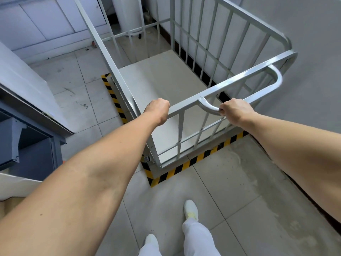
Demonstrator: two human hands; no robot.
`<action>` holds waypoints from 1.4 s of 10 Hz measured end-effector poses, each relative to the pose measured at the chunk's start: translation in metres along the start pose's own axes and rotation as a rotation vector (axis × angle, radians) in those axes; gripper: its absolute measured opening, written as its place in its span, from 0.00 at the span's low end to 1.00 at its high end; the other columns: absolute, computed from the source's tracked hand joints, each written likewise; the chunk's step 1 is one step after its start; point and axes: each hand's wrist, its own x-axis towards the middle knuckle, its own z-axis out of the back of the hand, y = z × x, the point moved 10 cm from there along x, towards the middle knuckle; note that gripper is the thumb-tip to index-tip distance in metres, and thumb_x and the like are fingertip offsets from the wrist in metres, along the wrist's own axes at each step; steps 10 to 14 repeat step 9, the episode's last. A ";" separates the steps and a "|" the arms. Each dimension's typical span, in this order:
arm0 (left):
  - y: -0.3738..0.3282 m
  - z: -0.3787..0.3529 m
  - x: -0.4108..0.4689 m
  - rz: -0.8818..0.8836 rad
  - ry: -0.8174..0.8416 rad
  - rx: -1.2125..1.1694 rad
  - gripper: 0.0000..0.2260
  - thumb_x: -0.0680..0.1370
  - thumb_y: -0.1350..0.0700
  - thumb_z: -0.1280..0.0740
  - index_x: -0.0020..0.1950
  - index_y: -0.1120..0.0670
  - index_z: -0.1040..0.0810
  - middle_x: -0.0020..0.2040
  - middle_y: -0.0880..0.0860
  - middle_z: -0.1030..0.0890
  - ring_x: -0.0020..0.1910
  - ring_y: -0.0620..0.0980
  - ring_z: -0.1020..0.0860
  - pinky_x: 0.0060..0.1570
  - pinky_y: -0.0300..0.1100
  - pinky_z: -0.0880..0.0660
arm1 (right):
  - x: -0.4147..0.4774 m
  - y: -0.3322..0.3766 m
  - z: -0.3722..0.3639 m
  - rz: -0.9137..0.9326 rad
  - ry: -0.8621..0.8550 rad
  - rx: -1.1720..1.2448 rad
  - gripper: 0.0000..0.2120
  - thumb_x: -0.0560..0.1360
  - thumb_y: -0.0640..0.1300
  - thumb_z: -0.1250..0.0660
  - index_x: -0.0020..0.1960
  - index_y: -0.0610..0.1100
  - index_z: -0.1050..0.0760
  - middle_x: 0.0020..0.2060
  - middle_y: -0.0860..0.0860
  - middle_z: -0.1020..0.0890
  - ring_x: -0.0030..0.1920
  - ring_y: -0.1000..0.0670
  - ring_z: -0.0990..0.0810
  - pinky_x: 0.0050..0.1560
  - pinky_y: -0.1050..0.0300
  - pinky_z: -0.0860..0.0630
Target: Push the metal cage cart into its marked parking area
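Observation:
The metal cage cart [206, 52] is a silver barred frame with a pale flat floor, standing in front of me beside the right wall. Black-and-yellow striped tape [186, 164] marks the parking area on the floor; it shows along the cart's near edge, its left side and along the right wall. The cart's base sits just inside the tape at the near corner. My left hand [158, 110] is closed over the near top rail at the left corner. My right hand [234, 109] grips the curved handle [208, 106] on that rail.
A grey wall [304, 52] runs close along the cart's right side. A dark grey cabinet with a white top [27, 115] stands at the left. White cupboards [46, 24] and a white cylinder [129, 13] are at the back. My feet in white shoes [191, 209] stand on the tiled floor.

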 end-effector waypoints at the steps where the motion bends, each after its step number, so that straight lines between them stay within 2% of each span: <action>1: 0.001 -0.001 0.005 -0.007 0.018 0.003 0.07 0.74 0.68 0.36 0.42 0.57 0.24 0.37 0.56 0.27 0.46 0.60 0.24 0.41 0.45 0.29 | 0.001 -0.001 0.000 -0.003 0.008 0.009 0.10 0.78 0.37 0.41 0.51 0.41 0.21 0.42 0.45 0.26 0.42 0.43 0.28 0.42 0.56 0.33; 2: 0.003 -0.001 0.005 -0.006 0.033 0.016 0.06 0.74 0.67 0.35 0.41 0.56 0.26 0.31 0.52 0.33 0.42 0.59 0.27 0.40 0.44 0.29 | -0.001 0.002 0.001 0.017 -0.008 -0.014 0.09 0.78 0.37 0.42 0.49 0.41 0.22 0.40 0.45 0.25 0.41 0.43 0.28 0.41 0.56 0.33; 3: 0.001 -0.003 0.005 -0.012 0.022 0.005 0.06 0.74 0.67 0.34 0.42 0.56 0.24 0.33 0.54 0.30 0.43 0.59 0.26 0.42 0.45 0.27 | -0.003 0.001 0.001 0.019 0.001 -0.023 0.08 0.78 0.37 0.42 0.45 0.44 0.26 0.40 0.45 0.26 0.41 0.43 0.28 0.41 0.56 0.33; 4: 0.002 -0.002 0.006 -0.014 0.017 0.004 0.06 0.74 0.67 0.34 0.46 0.59 0.20 0.38 0.56 0.27 0.47 0.60 0.23 0.43 0.46 0.26 | -0.003 0.001 0.002 0.013 0.001 -0.015 0.07 0.78 0.36 0.42 0.43 0.44 0.28 0.40 0.45 0.26 0.41 0.43 0.28 0.41 0.56 0.33; 5: 0.003 -0.004 0.006 -0.012 0.036 0.005 0.06 0.74 0.66 0.33 0.48 0.59 0.20 0.40 0.56 0.27 0.44 0.59 0.26 0.44 0.46 0.26 | -0.002 0.000 0.001 0.000 0.028 -0.010 0.07 0.78 0.37 0.41 0.44 0.44 0.25 0.41 0.45 0.26 0.41 0.43 0.28 0.41 0.56 0.33; 6: 0.003 -0.004 0.004 -0.006 0.079 -0.003 0.03 0.74 0.64 0.32 0.43 0.57 0.23 0.42 0.57 0.26 0.43 0.58 0.28 0.43 0.45 0.28 | 0.000 -0.003 0.003 0.005 0.068 0.003 0.09 0.78 0.39 0.40 0.51 0.43 0.21 0.43 0.45 0.25 0.42 0.43 0.27 0.42 0.57 0.33; 7: 0.003 -0.002 0.002 -0.003 0.152 -0.007 0.05 0.75 0.62 0.31 0.42 0.56 0.26 0.41 0.56 0.26 0.43 0.58 0.27 0.41 0.44 0.30 | -0.002 -0.012 0.011 0.003 0.115 0.086 0.11 0.80 0.39 0.41 0.54 0.42 0.20 0.46 0.44 0.20 0.46 0.42 0.23 0.45 0.56 0.29; 8: 0.000 0.003 0.003 0.011 0.156 0.030 0.03 0.75 0.62 0.34 0.44 0.57 0.27 0.36 0.54 0.28 0.45 0.59 0.26 0.42 0.44 0.31 | -0.001 -0.030 0.028 -0.047 0.080 0.124 0.11 0.80 0.38 0.41 0.55 0.38 0.20 0.50 0.43 0.17 0.52 0.41 0.19 0.52 0.52 0.22; 9: -0.011 0.020 0.007 0.019 0.121 0.021 0.10 0.76 0.61 0.35 0.57 0.60 0.24 0.53 0.58 0.21 0.58 0.61 0.22 0.49 0.47 0.26 | 0.000 -0.036 0.056 -0.067 -0.032 0.197 0.11 0.79 0.41 0.39 0.53 0.38 0.20 0.49 0.41 0.17 0.50 0.39 0.19 0.52 0.52 0.21; 14: -0.011 0.020 0.007 0.019 0.121 0.021 0.10 0.76 0.61 0.35 0.57 0.60 0.24 0.53 0.58 0.21 0.58 0.61 0.22 0.49 0.47 0.26 | 0.000 -0.036 0.056 -0.067 -0.032 0.197 0.11 0.79 0.41 0.39 0.53 0.38 0.20 0.49 0.41 0.17 0.50 0.39 0.19 0.52 0.52 0.21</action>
